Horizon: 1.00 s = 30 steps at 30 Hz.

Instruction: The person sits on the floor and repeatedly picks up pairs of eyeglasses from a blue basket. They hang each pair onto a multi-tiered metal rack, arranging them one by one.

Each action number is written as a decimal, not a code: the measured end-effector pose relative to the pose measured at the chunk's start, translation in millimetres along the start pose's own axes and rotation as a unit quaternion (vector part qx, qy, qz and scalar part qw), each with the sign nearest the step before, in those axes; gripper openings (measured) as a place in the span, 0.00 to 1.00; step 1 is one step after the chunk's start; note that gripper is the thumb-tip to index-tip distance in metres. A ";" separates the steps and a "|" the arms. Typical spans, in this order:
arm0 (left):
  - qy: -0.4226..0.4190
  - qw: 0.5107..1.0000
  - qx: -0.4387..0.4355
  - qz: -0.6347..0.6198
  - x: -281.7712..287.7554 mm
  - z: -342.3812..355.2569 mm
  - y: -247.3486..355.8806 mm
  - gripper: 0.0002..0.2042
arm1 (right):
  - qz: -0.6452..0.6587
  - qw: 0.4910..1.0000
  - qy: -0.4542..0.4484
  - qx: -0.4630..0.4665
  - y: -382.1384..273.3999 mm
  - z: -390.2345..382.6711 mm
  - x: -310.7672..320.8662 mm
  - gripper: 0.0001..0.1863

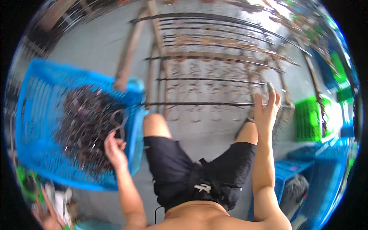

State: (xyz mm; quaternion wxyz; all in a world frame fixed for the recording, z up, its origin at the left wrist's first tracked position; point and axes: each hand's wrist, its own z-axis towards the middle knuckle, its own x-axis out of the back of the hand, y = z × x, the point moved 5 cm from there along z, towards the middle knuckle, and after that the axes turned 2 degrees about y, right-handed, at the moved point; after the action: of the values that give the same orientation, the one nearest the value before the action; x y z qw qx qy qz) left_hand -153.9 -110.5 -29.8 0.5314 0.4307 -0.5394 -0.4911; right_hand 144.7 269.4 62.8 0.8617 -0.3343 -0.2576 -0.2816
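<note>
Over the right part of a blue plastic crate [76, 182], my left hand [114, 148] is closed in a pinch on a thin, curved grey piece [119, 120]. Beneath it lies a heap of similar dark, curled pieces [82, 126], blurred, so their exact kind is unclear. My right hand [267, 111] reaches forward with its fingers stretched and apart. It is beside the right end of a black rod [207, 104] on a rack; whether it touches the rod I cannot tell. Rows of small curved pieces [191, 90] hang along the rods.
Wooden posts [130, 53] carry the rack in front of me. A bright green crate [306, 119] stands to the right, with blue crates [326, 168] nearer, one holding a black bag [297, 189]. Another person's hand [50, 207] shows at the lower left.
</note>
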 end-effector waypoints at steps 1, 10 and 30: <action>-0.016 0.999 0.006 -0.034 7.0 0.1 -5.8 0.15 | 0.093 0.994 -0.045 0.025 -35.5 -15.7 -6.2 0.24; -0.116 0.961 -0.229 0.108 -24.0 -62.0 5.2 0.14 | 0.553 0.776 -0.282 -0.112 -238.5 -197.7 -109.7 0.19; -0.103 0.953 -0.118 0.260 50.5 -38.5 -70.0 0.30 | 0.540 0.698 0.133 -0.451 4.6 -91.3 -84.4 0.13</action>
State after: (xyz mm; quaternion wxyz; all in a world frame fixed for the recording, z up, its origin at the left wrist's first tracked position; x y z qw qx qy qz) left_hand -122.8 -173.3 -93.2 0.6289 0.1573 -0.6228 -0.4379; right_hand 111.3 232.8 -51.3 0.6367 -0.7238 0.2430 0.1083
